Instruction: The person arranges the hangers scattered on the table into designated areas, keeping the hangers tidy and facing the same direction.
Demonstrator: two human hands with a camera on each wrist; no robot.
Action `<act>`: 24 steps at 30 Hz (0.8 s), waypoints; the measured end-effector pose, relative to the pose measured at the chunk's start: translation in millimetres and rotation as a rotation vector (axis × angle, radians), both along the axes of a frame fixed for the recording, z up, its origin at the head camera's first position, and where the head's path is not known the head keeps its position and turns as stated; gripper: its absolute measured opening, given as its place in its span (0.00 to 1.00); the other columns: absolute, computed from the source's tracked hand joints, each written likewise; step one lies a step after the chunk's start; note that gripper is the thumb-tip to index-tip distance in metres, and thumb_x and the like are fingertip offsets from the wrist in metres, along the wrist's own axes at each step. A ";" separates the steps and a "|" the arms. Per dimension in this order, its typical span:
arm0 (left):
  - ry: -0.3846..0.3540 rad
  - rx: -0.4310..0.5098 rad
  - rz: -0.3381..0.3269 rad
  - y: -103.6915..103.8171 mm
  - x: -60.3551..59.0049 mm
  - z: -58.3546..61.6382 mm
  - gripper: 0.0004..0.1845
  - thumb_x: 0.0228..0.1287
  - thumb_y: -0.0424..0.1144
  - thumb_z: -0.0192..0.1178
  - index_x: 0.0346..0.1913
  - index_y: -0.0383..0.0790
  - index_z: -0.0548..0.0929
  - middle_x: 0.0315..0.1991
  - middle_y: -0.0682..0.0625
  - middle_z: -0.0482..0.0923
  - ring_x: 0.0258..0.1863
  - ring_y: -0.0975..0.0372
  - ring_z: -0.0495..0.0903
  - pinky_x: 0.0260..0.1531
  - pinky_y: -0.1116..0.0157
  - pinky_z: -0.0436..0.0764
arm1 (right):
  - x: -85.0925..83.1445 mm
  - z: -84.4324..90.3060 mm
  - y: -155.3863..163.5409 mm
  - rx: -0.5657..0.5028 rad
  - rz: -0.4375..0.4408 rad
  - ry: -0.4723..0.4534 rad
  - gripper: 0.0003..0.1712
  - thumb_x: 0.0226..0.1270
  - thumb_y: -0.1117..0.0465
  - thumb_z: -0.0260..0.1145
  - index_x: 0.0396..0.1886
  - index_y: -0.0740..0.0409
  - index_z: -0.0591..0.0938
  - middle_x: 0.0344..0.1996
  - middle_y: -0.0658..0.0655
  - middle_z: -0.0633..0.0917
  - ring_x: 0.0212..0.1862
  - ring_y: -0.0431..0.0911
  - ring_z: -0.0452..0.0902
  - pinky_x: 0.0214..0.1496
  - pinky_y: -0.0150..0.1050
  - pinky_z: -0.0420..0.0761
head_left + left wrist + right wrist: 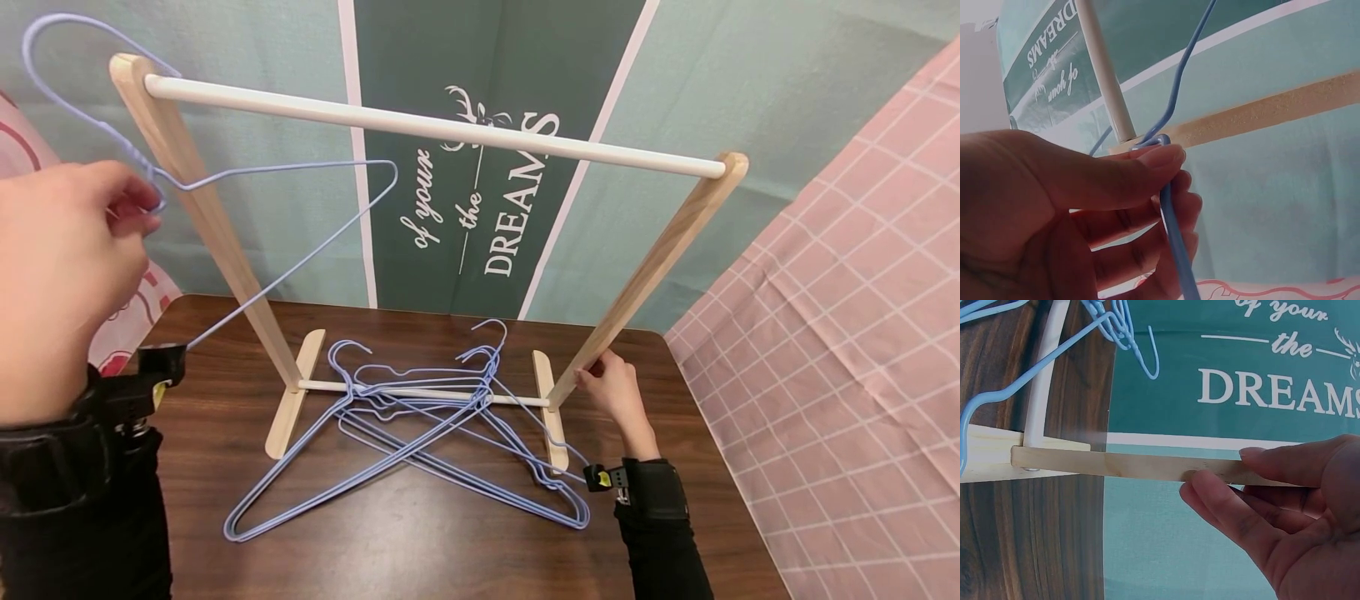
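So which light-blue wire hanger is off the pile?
The light-blue wire hanger held in the left hand, raised high; the other hangers lie heaped low at the base of the white-barred wooden rack.

White lettering point(471, 211) on the dark green panel point(412, 92) reads "of your", "the", "DREAMS"

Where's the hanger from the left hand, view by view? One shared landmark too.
Head: the held hanger, upper left, in the left hand.
Left wrist: its wire, just right of centre, top to bottom.
Right wrist: not in it; the blue hangers there are others.
Shared landmark: the word DREAMS.
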State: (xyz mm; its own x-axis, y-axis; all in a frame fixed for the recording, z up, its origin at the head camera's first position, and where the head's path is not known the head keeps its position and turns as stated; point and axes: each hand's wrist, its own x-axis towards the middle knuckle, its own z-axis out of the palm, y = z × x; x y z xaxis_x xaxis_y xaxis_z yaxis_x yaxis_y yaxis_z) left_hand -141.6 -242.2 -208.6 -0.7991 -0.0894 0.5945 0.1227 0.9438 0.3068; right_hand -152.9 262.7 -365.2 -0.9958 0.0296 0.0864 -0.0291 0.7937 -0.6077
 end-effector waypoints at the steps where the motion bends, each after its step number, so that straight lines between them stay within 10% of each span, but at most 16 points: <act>1: -0.008 -0.009 0.004 0.3 -0.4 0.2 0.10 0.59 0.34 0.50 0.38 0.32 0.77 0.31 0.33 0.76 0.30 0.43 0.70 0.27 0.54 0.57 | 0.0 -0.1 -0.1 0.002 0.000 0.001 0.14 0.60 0.69 0.61 0.43 0.75 0.73 0.33 0.71 0.80 0.34 0.58 0.80 0.28 0.43 0.78; 24: -0.162 -0.076 0.005 15.8 11.0 4.5 0.09 0.58 0.32 0.50 0.38 0.34 0.79 0.29 0.38 0.78 0.24 0.39 0.68 0.18 0.50 0.61 | 0.1 -1.2 0.8 0.019 0.004 0.021 0.12 0.60 0.69 0.61 0.41 0.73 0.74 0.30 0.69 0.80 0.32 0.58 0.79 0.28 0.44 0.77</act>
State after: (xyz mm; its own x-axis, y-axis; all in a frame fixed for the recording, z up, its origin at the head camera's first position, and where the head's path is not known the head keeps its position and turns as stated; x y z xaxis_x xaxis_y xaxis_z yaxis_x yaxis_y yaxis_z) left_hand -130.7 -226.4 -204.2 -0.8846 -0.0528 0.4634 0.0731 0.9656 0.2495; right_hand -152.8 263.5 -366.4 -0.9939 0.0239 0.1077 -0.0447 0.8052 -0.5913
